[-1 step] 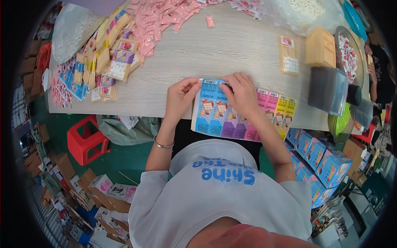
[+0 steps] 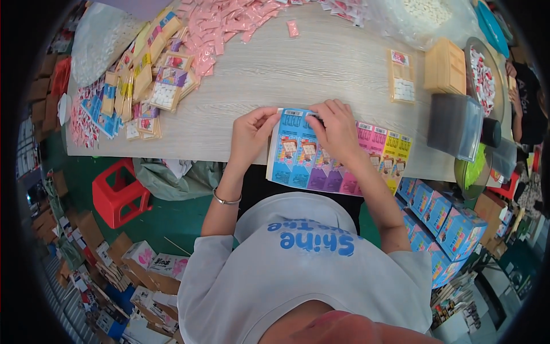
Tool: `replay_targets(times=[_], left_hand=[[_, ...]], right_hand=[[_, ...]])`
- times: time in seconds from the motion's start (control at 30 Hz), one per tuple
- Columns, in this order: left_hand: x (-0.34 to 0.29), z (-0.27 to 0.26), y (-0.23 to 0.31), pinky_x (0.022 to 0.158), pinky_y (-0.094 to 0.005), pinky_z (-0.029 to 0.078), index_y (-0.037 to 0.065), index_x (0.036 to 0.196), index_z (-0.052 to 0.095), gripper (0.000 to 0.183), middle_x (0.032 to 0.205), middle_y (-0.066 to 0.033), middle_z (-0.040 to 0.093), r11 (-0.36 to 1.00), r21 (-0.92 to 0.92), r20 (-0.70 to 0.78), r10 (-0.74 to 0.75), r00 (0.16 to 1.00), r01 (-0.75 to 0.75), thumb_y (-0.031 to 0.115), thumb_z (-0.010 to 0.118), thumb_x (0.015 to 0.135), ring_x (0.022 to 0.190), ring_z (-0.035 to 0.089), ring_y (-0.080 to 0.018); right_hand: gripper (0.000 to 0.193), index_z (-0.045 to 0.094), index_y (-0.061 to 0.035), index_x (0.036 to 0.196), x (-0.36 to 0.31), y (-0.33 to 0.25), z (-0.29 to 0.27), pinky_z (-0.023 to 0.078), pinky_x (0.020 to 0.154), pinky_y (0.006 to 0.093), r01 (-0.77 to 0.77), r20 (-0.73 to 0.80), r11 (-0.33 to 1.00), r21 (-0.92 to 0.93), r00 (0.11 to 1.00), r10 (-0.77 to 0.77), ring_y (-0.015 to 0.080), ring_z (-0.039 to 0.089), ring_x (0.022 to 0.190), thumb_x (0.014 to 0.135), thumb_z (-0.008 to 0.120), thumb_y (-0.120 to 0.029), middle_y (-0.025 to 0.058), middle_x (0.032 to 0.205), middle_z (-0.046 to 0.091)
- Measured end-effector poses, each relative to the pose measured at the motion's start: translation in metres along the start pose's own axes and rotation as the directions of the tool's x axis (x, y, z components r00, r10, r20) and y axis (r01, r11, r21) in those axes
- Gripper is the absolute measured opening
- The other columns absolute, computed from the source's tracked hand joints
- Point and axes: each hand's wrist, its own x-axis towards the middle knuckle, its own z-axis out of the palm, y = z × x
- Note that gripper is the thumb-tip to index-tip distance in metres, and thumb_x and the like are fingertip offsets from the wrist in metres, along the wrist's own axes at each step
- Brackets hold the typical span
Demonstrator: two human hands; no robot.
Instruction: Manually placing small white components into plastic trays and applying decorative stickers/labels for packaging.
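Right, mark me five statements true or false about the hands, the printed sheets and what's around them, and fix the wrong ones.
1. The left hand is at the upper left corner of the printed sheets. True.

2. The right hand rests on the red stool. False: the right hand is at the printed sheets, and the red stool stands off to the person's left.

3. One pink packet lies apart from the pink heap. True.

4. The bracelet is on the right wrist. False: the bracelet is on the left one.

5. The printed sheets' yellow part is toward the person's right. True.
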Motion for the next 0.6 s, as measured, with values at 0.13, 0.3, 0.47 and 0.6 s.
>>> replay_targets(times=[0.13, 0.3, 0.47, 0.6], left_hand=[[-0.002, -0.004, -0.004, 0.065, -0.0166, 0.048, -0.003, 0.101, 0.07, 0.013, 0.082, 0.0012, 0.07, 0.999, 0.036, 0.011, 0.012, 1.0, -0.012, 0.01, 0.067, 0.1, 0.074, 0.061, -0.001], [0.0, 0.002, -0.01, 0.066, -0.0177, 0.049, -0.003, 0.104, 0.069, 0.013, 0.084, 0.0001, 0.07, 0.992, 0.066, -0.007, 0.106, 0.994, -0.106, 0.009, 0.065, 0.101, 0.075, 0.061, -0.0011], [-0.001, 0.006, -0.009, 0.059, -0.0222, 0.048, -0.003, 0.097, 0.069, 0.013, 0.075, -0.0016, 0.068, 0.99, 0.02, -0.077, 0.142, 0.987, -0.14, 0.01, 0.066, 0.099, 0.067, 0.06, -0.0034], [0.0, 0.003, -0.018, 0.064, -0.0179, 0.047, -0.002, 0.099, 0.066, 0.012, 0.083, 0.0019, 0.067, 0.993, 0.042, -0.033, 0.109, 0.993, -0.108, 0.01, 0.065, 0.102, 0.075, 0.059, -0.0003]], right_hand=[[0.02, 0.07, -0.0061, 0.106, 0.009, -0.016, 0.003, 0.044, 0.082, 0.0417, 0.042, -0.031, 0.999, 0.023, 0.999, -0.041, 0.0292, 0.059, 0.092, 0.089, 0.072, -0.016, 0.008, 0.093, 0.063], [0.016, 0.07, -0.0062, 0.101, 0.019, -0.021, 0.018, 0.045, 0.08, 0.041, 0.075, -0.033, 0.992, 0.106, 0.997, -0.072, 0.0294, 0.059, 0.089, 0.088, 0.073, -0.014, 0.0073, 0.09, 0.063], [0.016, 0.071, -0.0066, 0.101, 0.021, -0.017, 0.023, 0.045, 0.079, 0.0411, 0.082, -0.008, 0.989, 0.123, 0.997, -0.082, 0.0292, 0.059, 0.088, 0.087, 0.074, -0.014, 0.0072, 0.09, 0.063], [0.025, 0.072, -0.0079, 0.109, 0.02, -0.025, 0.026, 0.046, 0.082, 0.04, 0.122, -0.143, 0.976, 0.178, 0.985, -0.097, 0.0277, 0.061, 0.091, 0.085, 0.076, -0.012, 0.0055, 0.094, 0.066]])
